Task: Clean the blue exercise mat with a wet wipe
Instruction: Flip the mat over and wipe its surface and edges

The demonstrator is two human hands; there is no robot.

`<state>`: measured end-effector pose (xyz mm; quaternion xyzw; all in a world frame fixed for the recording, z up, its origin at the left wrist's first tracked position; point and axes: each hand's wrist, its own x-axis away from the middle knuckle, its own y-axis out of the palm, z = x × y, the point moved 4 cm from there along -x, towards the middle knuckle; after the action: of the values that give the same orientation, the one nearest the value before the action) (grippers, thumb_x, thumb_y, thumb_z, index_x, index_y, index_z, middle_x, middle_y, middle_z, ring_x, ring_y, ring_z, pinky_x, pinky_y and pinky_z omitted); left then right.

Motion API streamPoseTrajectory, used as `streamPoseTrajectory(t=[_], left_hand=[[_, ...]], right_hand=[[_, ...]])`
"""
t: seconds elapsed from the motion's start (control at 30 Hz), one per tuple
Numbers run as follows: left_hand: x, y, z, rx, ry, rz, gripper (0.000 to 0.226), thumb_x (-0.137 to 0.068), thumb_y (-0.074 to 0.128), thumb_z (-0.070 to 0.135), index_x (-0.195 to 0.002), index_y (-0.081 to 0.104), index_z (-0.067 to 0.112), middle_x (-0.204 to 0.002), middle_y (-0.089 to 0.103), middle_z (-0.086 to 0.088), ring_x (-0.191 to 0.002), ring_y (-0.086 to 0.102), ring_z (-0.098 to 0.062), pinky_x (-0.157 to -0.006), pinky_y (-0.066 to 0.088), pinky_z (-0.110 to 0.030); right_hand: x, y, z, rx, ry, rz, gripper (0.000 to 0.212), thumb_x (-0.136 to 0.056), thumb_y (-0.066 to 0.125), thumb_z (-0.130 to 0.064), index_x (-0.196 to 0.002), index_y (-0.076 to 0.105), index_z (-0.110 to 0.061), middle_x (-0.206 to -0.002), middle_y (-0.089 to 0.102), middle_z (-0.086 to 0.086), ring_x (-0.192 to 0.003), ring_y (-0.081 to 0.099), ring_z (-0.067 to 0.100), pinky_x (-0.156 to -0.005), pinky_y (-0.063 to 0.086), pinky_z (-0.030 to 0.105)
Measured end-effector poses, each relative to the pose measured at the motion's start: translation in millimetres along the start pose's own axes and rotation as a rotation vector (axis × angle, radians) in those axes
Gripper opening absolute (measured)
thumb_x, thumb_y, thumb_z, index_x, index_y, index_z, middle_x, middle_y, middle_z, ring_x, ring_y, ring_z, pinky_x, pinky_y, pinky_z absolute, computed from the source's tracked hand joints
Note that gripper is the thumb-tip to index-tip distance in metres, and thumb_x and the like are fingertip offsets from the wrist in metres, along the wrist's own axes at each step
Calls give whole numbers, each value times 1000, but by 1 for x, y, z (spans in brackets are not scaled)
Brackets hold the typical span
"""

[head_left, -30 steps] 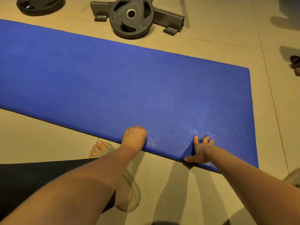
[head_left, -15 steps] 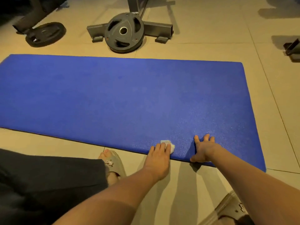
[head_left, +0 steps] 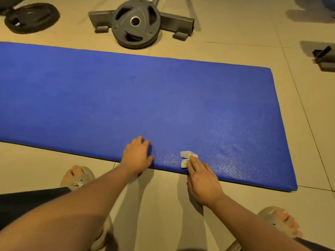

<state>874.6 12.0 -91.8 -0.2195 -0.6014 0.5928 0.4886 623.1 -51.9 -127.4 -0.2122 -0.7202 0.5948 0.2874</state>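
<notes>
While the left hand (head_left: 136,156) rests loose-fingered on the near edge, the right hand (head_left: 203,180) pins the wet wipe (head_left: 186,156) under straight fingers (head_left: 193,163), and the blue exercise mat (head_left: 126,96) runs long to the left, so I'd say that's where the strokes must travel!

Grey weight plate (head_left: 135,22) w/ stand base (head_left: 176,19); black plate (head_left: 30,17) far left; tiled floor (head_left: 235,29).

Blue exercise mat (head_left: 163,98): flat on tiled floor, near edge glistening. Wet wipe (head_left: 185,154): white, crumpled, on mat's near edge.
</notes>
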Motion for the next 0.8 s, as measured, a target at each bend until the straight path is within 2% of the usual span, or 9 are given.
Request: streamPoseTrajectory(t=[0.13,0.17,0.23,0.3,0.4,0.47,0.6,0.7,0.8], left_hand=[[-18,-4,-49,-190,-71,-221,126,-66,82,69,-160,13,21,-164,14,-13,-150,19,-34,-121,27,-46],[-23,-4,-53,-199,-84,-262,137,-63,84,70,-162,2,21,-167,3,-14,-154,10,-36,-124,22,-48],[-31,0,-55,-204,-80,-318,149,-59,87,69,-162,-10,24,-168,-8,-15,-156,-1,-39,-126,17,-52],[-36,3,-52,-229,-68,-331,155,-55,90,68,-161,-16,29,-168,-8,-15,-155,-1,-41,-123,26,-54],[-39,4,-49,-280,-47,-298,156,-52,91,68,-160,-16,35,-168,0,-16,-154,7,-42,-111,46,-49],[-40,4,-48,-298,-27,-287,153,-54,91,67,-160,-15,35,-168,0,-18,-154,8,-44,-109,47,-49],[-43,6,-47,-324,-16,-303,151,-58,91,64,-161,-15,32,-166,-5,-24,-153,5,-49,-109,45,-51],[-43,5,-46,-367,4,-302,152,-57,89,67,-161,-15,29,-165,-2,-27,-151,10,-51,-108,46,-50],[-43,2,-45,-414,31,-295,153,-56,86,73,-161,-16,26,-162,5,-30,-148,19,-51,-106,48,-48]], right_hand=[[0,8,-18,65,81,-51,70,-98,56,-44,-153,38,-5,-163,29,15,-151,28,31,-120,29,50],[0,10,-24,53,131,-53,72,-99,53,-44,-155,33,-4,-164,25,17,-153,23,32,-121,26,50],[-3,12,-36,22,240,-25,76,-95,61,-42,-153,36,0,-162,29,20,-151,27,36,-119,29,50],[-10,14,-53,-23,321,0,78,-87,70,-34,-149,41,6,-157,35,25,-147,34,40,-117,34,48],[-28,19,-83,-76,308,-17,79,-85,68,-25,-147,38,13,-156,32,32,-146,31,46,-118,34,50],[-45,20,-100,-93,238,-3,79,-83,67,-24,-146,38,13,-155,33,32,-146,30,47,-119,31,51],[-78,16,-126,-144,114,-1,76,-81,69,-24,-145,45,9,-154,41,25,-144,41,38,-117,27,43],[-84,14,-111,-155,134,14,73,-83,70,-19,-147,45,6,-155,42,22,-144,42,34,-117,29,42],[-63,7,-70,-33,203,39,65,-85,72,-19,-143,52,1,-154,44,18,-145,40,33,-117,33,48]])
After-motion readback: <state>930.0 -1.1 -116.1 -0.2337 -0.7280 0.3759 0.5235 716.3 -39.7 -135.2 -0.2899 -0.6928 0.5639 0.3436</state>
